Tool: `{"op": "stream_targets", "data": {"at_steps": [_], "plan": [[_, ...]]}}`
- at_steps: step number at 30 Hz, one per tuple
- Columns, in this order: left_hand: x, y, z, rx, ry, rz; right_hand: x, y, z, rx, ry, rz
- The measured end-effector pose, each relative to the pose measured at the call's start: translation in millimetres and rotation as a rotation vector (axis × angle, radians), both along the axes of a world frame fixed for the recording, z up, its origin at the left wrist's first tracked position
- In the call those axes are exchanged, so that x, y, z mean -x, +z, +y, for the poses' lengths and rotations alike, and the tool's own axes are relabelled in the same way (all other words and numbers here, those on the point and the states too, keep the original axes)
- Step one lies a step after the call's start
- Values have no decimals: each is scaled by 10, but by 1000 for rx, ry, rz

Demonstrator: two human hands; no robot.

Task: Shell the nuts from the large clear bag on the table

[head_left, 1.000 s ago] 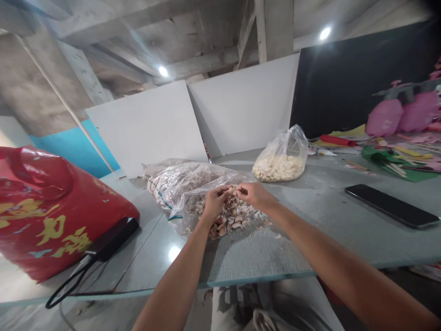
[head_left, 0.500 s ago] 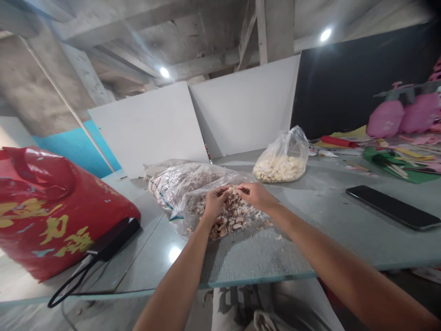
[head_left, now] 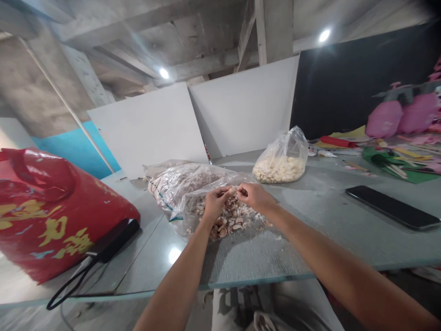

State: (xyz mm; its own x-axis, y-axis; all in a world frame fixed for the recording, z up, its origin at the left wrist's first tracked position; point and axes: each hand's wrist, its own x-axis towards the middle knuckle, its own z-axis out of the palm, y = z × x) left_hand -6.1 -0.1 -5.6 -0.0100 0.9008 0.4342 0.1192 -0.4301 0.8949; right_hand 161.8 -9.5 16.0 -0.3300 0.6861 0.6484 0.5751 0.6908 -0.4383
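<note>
Both my hands meet over the open mouth of a clear plastic bag [head_left: 182, 177] lying on the table. My left hand [head_left: 215, 202] pinches a small pale piece that looks like a garlic clove [head_left: 232, 190]. Against its other side, the fingertips of my right hand [head_left: 255, 196] are pressed together; the fingers partly hide it. Below them a heap of papery skins and cloves [head_left: 234, 219] spills from the bag onto the tabletop. Beyond my right hand stands another clear bag [head_left: 280, 168], its lower part filled with pale peeled cloves.
On the left stand a red bag [head_left: 62, 207] and a black power bank [head_left: 115, 239] with a looped cable. At right lies a black phone [head_left: 392, 207], with pink spray bottles [head_left: 384, 119] and craft scraps [head_left: 396, 163] behind it. White panels [head_left: 248, 108] back the grey table [head_left: 262, 262].
The fingers of my right hand have curled in closer and shifted slightly at the clove. My left hand stays almost where it was; the bags and heap look the same.
</note>
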Motion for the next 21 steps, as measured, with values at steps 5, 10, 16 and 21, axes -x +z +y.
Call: {"op": "stream_targets", "data": {"at_steps": [5,10,16,21], "plan": [[-8,21,-23,6,-8,-5,1,-12,12,-13,-6,9],[-13,35,-40,1,-19,2,-12,-9,19,0,13,26],[-13,28,-38,17,-49,-41,-52,-18,68,-17,16,69],[6,11,-26,12,-91,-86,-80,-2,77,-18,69,122]]}}
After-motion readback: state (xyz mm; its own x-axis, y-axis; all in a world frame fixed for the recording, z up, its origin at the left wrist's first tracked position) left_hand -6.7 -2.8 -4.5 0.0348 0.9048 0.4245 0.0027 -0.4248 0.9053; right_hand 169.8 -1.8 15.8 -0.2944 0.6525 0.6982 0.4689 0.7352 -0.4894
